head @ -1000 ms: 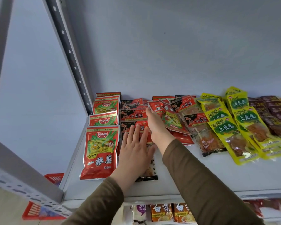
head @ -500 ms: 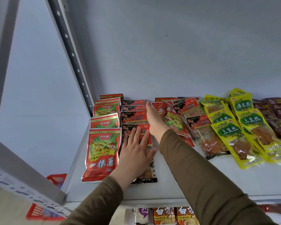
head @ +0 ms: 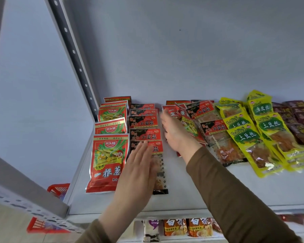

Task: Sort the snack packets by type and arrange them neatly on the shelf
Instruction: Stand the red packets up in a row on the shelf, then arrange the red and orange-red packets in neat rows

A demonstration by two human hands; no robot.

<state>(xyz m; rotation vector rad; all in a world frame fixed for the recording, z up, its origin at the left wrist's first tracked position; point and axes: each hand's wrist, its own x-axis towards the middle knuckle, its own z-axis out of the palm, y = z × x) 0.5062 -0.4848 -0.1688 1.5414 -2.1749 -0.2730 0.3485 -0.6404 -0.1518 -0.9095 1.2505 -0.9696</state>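
On the white shelf (head: 191, 193), the snack packets lie in rows running from the front edge to the back wall. At the left edge is a row of red packets with green onions printed on them (head: 106, 163), overlapping toward the back left corner. Just beside it runs a row of black-and-red packets (head: 144, 122). The left hand (head: 139, 165) lies flat on the front packet of that row, its fingers straight and together, pressing down and grasping nothing. The right hand (head: 175, 132) reaches further back, its fingers extended and relaxed against the left side of a loose heap of mixed red and black-and-red packets (head: 200, 116) near the middle of the shelf; it does not clasp any of them. To the right lie overlapping yellow packets (head: 253, 142), then dark brown packets (head: 298, 120) at the right edge. Below the front edge, orange packets (head: 186, 227) sit on a lower shelf.
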